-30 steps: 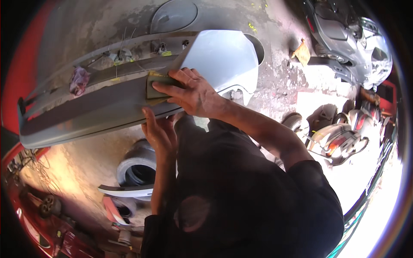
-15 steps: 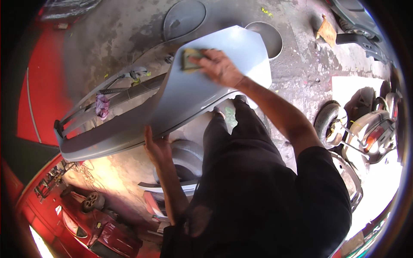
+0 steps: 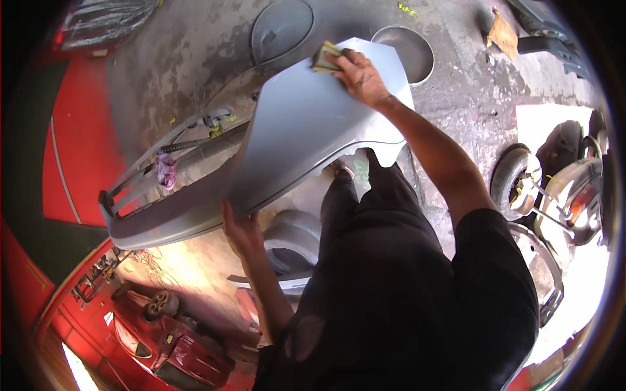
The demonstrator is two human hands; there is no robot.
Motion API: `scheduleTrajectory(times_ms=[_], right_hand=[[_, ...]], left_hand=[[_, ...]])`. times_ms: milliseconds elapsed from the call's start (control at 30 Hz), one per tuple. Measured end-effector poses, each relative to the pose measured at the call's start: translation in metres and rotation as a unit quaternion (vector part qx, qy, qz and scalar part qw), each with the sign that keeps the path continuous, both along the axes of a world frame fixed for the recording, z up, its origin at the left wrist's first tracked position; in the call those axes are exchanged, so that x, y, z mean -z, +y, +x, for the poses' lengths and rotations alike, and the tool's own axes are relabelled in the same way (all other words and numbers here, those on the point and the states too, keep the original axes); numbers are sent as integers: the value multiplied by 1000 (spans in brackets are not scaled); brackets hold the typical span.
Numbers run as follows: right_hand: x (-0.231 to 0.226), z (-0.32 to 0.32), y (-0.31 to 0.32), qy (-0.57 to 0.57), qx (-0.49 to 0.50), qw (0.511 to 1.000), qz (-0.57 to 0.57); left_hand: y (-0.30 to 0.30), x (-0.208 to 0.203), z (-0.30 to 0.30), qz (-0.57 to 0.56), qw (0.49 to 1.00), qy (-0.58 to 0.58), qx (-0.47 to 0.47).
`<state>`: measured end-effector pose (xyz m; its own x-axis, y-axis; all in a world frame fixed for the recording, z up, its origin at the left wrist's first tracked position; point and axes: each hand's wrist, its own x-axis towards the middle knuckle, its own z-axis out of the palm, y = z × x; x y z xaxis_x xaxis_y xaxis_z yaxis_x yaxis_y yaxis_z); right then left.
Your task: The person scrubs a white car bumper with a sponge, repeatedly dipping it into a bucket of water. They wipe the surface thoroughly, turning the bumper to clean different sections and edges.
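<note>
A long grey car bumper [image 3: 300,117] spans the middle of the view, slanting from lower left to upper right. My right hand [image 3: 363,78] presses a folded yellow-green sanding pad [image 3: 324,58] on its broad, smooth end, close to the far edge. The fingers are closed round the pad. At the bumper's near lower edge, my left hand [image 3: 244,233] grips from below, thumb on the outer face; its other fingers are partly hidden behind the edge.
On the stained concrete floor lie a tyre [image 3: 290,241], a round grey basin [image 3: 407,55] and a crumpled purple cloth [image 3: 166,171] by the bumper's frame. A red car panel [image 3: 81,143] stands left. A wheel [image 3: 515,182] and loose car parts sit at right.
My right hand has slid the sanding pad rightward and toward the bumper's far edge. My left hand keeps its hold. The whole view has shifted slightly.
</note>
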<state>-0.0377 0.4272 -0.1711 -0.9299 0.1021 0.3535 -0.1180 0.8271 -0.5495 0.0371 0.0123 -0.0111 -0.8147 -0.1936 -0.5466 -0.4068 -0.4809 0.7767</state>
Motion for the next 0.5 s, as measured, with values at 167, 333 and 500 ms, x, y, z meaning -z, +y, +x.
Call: scheduleTrajectory(times_ms=[167,333,500], right_hand=[[-63,8,-89,8,-49,996,-80],[-70,8,-109,80,-115,988,-66],[-26,-8,-4,-38,54,995,-75]], left_hand=[[-2,-2,7,5,1000,-3,3],[-4,-9,5,18,1000,-4,-2],[-10,-4,8,-19,999,-27,1]])
